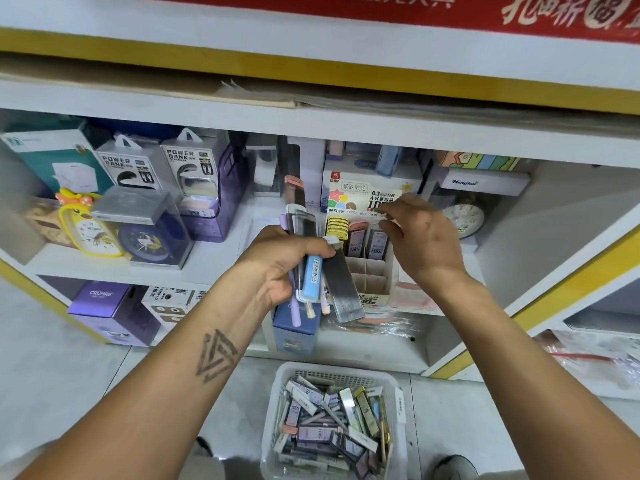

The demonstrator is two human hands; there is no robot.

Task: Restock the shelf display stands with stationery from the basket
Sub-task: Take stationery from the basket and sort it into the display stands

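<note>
We note the left hand (277,268) grasping a bundle of lead cases (313,268). The right hand (420,237) hovers released over the display stand (372,271); basket (398,403) below.

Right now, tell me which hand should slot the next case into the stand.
Right. The right hand is free and already at the stand, above its empty slots; the left hand grips the bunch of cases.

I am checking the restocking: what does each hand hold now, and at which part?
The left hand grips a bundle of lead cases around their middle. The right hand holds nothing visible.
</note>
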